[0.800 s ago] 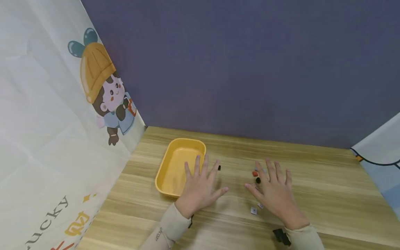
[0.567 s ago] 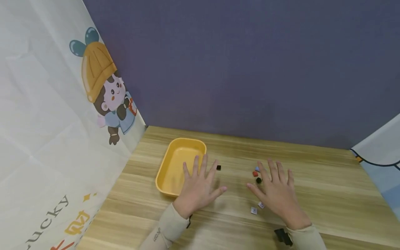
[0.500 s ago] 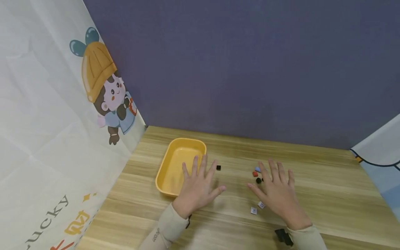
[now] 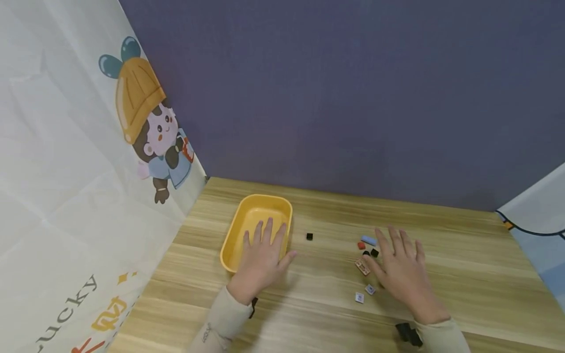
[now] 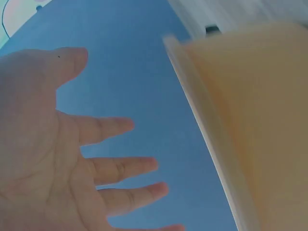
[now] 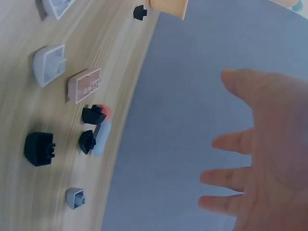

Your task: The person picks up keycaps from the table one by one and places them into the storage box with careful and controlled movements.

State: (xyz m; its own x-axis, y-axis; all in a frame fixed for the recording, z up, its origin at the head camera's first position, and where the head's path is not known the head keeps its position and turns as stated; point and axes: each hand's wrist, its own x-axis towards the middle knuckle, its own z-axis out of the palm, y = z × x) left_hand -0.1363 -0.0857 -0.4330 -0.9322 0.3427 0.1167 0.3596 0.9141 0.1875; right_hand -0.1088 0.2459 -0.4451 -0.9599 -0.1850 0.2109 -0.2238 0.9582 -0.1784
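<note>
My left hand (image 4: 260,260), fingers spread, hovers over the near part of a yellow plastic tray (image 4: 224,252) and holds nothing. My right hand (image 4: 405,274) is also spread and empty, above the table, just right of a loose group of keycaps. That group has a blue keycap (image 4: 369,240), a red keycap (image 4: 361,245), two black ones, a long pinkish keycap (image 4: 362,266) and two whitish ones nearer the front. The right wrist view also shows a black keycap (image 6: 40,149) and a small grey keycap (image 6: 75,198). One black keycap (image 4: 309,237) lies alone, right of the tray.
The wooden table (image 4: 326,318) backs onto a dark blue panel (image 4: 335,98). A white sheet (image 4: 57,162) with a cartoon figure hangs at the left. Black camera parts (image 4: 408,334) sit at my right wrist.
My left hand has moved left, further over the tray. My right hand has shifted slightly right, uncovering the blue and pinkish keycaps. The keycaps appear to lie where they were.
</note>
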